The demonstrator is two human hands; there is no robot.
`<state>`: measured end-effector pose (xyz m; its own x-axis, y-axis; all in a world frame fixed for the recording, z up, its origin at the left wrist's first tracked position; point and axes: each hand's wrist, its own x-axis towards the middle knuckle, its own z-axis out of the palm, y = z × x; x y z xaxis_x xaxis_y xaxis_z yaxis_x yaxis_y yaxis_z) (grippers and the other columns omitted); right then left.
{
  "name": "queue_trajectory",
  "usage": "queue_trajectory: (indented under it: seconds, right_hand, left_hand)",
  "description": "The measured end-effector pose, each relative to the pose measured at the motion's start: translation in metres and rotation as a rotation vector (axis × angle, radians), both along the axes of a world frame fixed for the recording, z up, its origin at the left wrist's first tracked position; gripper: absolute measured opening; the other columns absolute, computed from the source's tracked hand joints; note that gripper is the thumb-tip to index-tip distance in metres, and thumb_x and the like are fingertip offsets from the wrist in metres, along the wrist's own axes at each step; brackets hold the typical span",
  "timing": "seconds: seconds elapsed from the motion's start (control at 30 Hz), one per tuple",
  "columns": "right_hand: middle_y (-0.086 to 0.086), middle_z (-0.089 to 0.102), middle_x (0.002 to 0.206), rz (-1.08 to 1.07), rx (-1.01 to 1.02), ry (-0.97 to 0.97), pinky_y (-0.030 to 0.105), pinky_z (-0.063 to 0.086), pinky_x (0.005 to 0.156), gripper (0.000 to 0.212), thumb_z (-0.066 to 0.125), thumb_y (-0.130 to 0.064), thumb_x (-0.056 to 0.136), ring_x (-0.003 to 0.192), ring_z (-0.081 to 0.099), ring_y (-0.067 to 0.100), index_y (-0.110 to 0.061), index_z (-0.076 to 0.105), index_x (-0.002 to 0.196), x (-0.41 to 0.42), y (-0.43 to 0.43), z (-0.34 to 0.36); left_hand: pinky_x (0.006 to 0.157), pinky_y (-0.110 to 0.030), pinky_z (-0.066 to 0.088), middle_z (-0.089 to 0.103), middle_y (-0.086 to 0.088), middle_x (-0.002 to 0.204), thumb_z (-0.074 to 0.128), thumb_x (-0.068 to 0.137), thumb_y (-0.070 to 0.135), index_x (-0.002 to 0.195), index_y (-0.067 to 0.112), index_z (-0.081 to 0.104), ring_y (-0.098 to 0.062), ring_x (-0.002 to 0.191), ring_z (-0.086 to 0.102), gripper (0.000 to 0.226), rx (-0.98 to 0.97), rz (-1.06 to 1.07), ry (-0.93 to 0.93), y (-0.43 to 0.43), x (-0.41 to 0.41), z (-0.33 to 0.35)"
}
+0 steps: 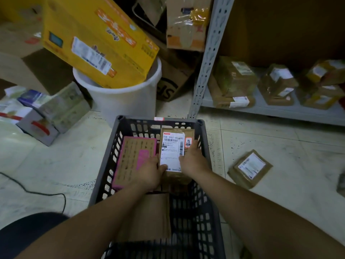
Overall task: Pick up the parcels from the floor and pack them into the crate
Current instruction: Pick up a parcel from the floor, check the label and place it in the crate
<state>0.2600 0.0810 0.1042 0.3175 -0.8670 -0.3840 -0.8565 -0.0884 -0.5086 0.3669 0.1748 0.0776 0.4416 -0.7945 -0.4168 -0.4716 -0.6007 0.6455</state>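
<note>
My left grip [149, 171] and right grip [192, 159] clasp the labelled parcel [172, 146] by its sides inside the crate [104, 174], just beside the pink box [134, 157]. Another parcel [250, 168] lies on the floor [280, 144] to the crate's right.
</note>
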Motion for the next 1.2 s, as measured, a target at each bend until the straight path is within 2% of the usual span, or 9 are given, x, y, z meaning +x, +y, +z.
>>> queue_trajectory:
  seconds: [0.13, 0.3, 0.4, 0.5, 0.57, 0.63, 0.83, 0.97, 1.2]
  right_hand:
    - [0.018, 0.035, 0.142, 0.011, 0.003, 0.046, 0.04, 0.046, 0.094, 0.086, 0.054, -0.015, 0.095, 0.121, 0.05, 0.031, -0.008, -0.01, 0.152, 0.002, -0.002, -0.007]
    - [0.018, 0.029, 0.148, 0.056, -0.046, 0.116, 0.045, 0.046, 0.099, 0.088, 0.058, -0.016, 0.093, 0.126, 0.046, 0.035, -0.01, -0.007, 0.153, 0.004, -0.007, -0.001]
    - [0.017, 0.031, 0.145, 0.083, -0.05, 0.111, 0.042, 0.049, 0.095, 0.086, 0.057, -0.014, 0.093, 0.122, 0.049, 0.032, -0.012, -0.005, 0.153, 0.004, -0.005, 0.0]
    - [0.018, 0.031, 0.144, 0.082, 0.003, 0.108, 0.04, 0.05, 0.095, 0.088, 0.057, -0.014, 0.093, 0.12, 0.05, 0.031, -0.008, -0.007, 0.153, 0.007, -0.002, -0.008]
    - [0.018, 0.027, 0.145, 0.091, 0.022, 0.111, 0.039, 0.049, 0.096, 0.088, 0.057, -0.017, 0.093, 0.121, 0.048, 0.031, -0.008, -0.008, 0.153, 0.01, -0.001, -0.015]
    - [0.018, 0.022, 0.148, 0.107, 0.034, 0.133, 0.038, 0.047, 0.098, 0.089, 0.057, -0.021, 0.094, 0.123, 0.046, 0.031, -0.007, -0.008, 0.153, 0.013, -0.001, -0.022]
    - [0.021, -0.015, 0.158, 0.215, -0.013, 0.287, 0.044, 0.011, 0.121, 0.102, 0.069, -0.022, 0.086, 0.147, -0.003, 0.037, -0.002, -0.007, 0.152, 0.015, -0.001, -0.029]
    - [0.022, -0.014, 0.158, 0.302, -0.096, 0.339, 0.045, 0.0, 0.121, 0.107, 0.071, -0.035, 0.084, 0.147, -0.011, 0.037, 0.002, -0.003, 0.151, 0.012, -0.001, -0.038]
    - [0.013, 0.001, 0.161, 0.261, -0.082, 0.232, 0.044, 0.015, 0.12, 0.08, 0.057, -0.03, 0.092, 0.148, 0.002, 0.032, -0.007, 0.011, 0.153, 0.007, -0.013, -0.019]
  left_hand:
    - [0.103, -0.04, 0.042, 0.049, -0.002, 0.139, 0.046, 0.095, 0.035, 0.137, 0.022, 0.043, -0.022, 0.123, 0.049, 0.044, -0.067, -0.046, -0.112, -0.006, -0.002, -0.016]
    - [0.091, -0.031, 0.044, 0.057, -0.002, 0.131, 0.046, 0.096, 0.031, 0.132, 0.021, 0.049, -0.021, 0.111, 0.057, 0.037, -0.112, -0.044, -0.019, -0.012, -0.002, -0.025]
    - [0.095, -0.032, 0.044, 0.055, -0.003, 0.132, 0.048, 0.095, 0.033, 0.13, 0.02, 0.049, -0.019, 0.115, 0.054, 0.037, -0.101, -0.043, -0.045, -0.009, 0.002, -0.034]
    - [0.115, -0.044, 0.027, 0.035, -0.003, 0.15, 0.043, 0.094, 0.043, 0.142, 0.02, 0.038, -0.022, 0.14, 0.028, 0.053, -0.001, -0.133, -0.237, -0.011, 0.01, -0.042]
    - [0.119, -0.047, 0.012, 0.016, -0.001, 0.158, 0.037, 0.095, 0.048, 0.149, 0.022, 0.023, -0.022, 0.147, 0.007, 0.061, 0.088, -0.193, -0.34, -0.012, 0.013, -0.046]
    - [0.119, -0.047, 0.007, 0.009, -0.002, 0.16, 0.032, 0.096, 0.049, 0.151, 0.021, 0.016, -0.022, 0.147, 0.0, 0.063, 0.119, -0.221, -0.379, -0.014, 0.014, -0.047]
    - [0.118, -0.046, 0.001, 0.001, -0.003, 0.16, 0.025, 0.098, 0.048, 0.151, 0.015, 0.005, -0.02, 0.147, -0.008, 0.065, 0.152, -0.26, -0.395, -0.019, 0.005, -0.049]
    - [0.117, -0.049, 0.0, 0.0, -0.003, 0.16, 0.022, 0.098, 0.048, 0.152, 0.018, 0.003, -0.021, 0.147, -0.008, 0.064, 0.162, -0.274, -0.387, -0.02, 0.007, -0.052]
    - [0.119, -0.05, 0.003, 0.004, -0.005, 0.16, 0.025, 0.097, 0.052, 0.152, 0.02, 0.005, -0.024, 0.147, -0.004, 0.067, 0.19, -0.235, -0.314, -0.017, 0.013, -0.026]
